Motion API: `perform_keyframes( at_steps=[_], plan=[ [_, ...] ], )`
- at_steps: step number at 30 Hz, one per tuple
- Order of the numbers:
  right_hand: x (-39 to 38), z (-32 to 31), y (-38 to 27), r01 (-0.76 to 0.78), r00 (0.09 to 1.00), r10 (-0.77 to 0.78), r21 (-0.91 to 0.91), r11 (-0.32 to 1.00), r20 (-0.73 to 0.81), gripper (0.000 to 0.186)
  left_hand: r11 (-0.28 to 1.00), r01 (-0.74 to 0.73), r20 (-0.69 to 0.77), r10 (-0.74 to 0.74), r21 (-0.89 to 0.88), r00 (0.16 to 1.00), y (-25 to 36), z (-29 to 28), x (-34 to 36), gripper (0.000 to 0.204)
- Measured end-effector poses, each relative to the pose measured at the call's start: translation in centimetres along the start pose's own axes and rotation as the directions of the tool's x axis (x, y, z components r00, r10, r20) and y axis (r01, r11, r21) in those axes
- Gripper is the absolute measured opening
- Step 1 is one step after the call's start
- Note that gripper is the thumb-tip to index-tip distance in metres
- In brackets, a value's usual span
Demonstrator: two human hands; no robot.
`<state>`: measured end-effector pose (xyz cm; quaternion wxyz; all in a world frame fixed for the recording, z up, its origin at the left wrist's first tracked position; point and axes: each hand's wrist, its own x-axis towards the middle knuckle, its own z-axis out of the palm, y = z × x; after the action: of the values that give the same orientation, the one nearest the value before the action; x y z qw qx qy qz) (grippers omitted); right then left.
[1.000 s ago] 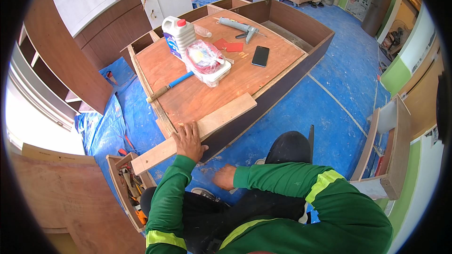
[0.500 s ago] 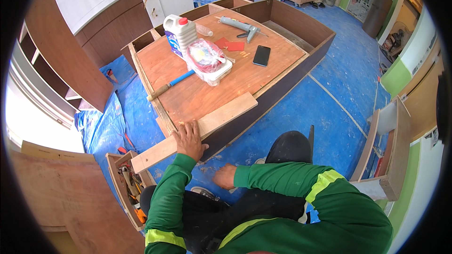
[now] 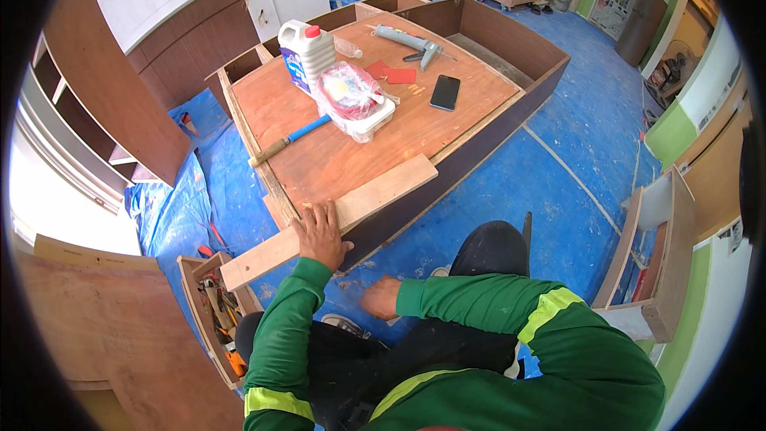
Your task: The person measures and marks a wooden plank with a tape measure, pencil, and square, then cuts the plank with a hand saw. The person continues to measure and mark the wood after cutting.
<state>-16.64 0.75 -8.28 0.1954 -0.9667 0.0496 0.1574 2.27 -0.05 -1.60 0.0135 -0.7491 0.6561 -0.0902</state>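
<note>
My left hand (image 3: 321,237) grips a pale wooden board (image 3: 383,191), fingers over its top and thumb at the near edge. The board lies across the near corner of a low wooden cabinet frame (image 3: 487,144), its left end sticking out past the corner. Below that corner, close to the floor, is my right hand (image 3: 381,298); its back shows, while the fingers are hidden. On the cabinet's plywood panel (image 3: 295,172) lies a hammer (image 3: 289,141) with a blue and wooden handle, beside a plastic-wrapped tub (image 3: 351,100).
A white jug (image 3: 307,56), a caulking gun (image 3: 407,42), red sandpaper pieces (image 3: 399,75) and a black phone (image 3: 444,92) sit on the panel. At my left stands a wooden toolbox (image 3: 195,291). Blue sheeting (image 3: 566,160) covers the floor; an open wooden box (image 3: 670,263) is at right.
</note>
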Motion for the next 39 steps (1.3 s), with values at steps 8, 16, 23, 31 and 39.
perform_keyframes(
  at_steps=[8,16,23,31,39],
  plan=[
    [-0.5,0.8,0.1,0.039,0.99,-0.045,-0.051,0.998,-0.132,0.019,1.0,-0.001,0.006,0.001,0.005,1.0,-0.1,-0.2,-0.1,0.12],
    [0.0,1.9,0.6,0.03,0.991,-0.037,-0.052,0.998,-0.129,0.018,1.0,0.001,0.017,-0.001,0.006,1.0,0.1,-0.2,0.0,0.119],
    [-0.1,0.7,0.2,0.009,0.999,-0.011,-0.027,1.0,-0.046,0.019,0.999,0.009,0.074,-0.012,0.047,0.997,0.0,-0.1,0.3,0.121],
    [-0.6,-1.0,-0.3,-0.007,1.0,0.007,0.005,1.0,0.006,0.022,0.999,0.008,0.073,-0.012,0.051,0.997,0.0,0.0,0.2,0.122],
    [-0.4,0.0,0.0,0.008,0.999,-0.008,-0.004,1.0,-0.037,0.022,0.999,0.015,0.09,-0.018,0.034,0.996,0.0,0.2,0.3,0.122]
  ],
)
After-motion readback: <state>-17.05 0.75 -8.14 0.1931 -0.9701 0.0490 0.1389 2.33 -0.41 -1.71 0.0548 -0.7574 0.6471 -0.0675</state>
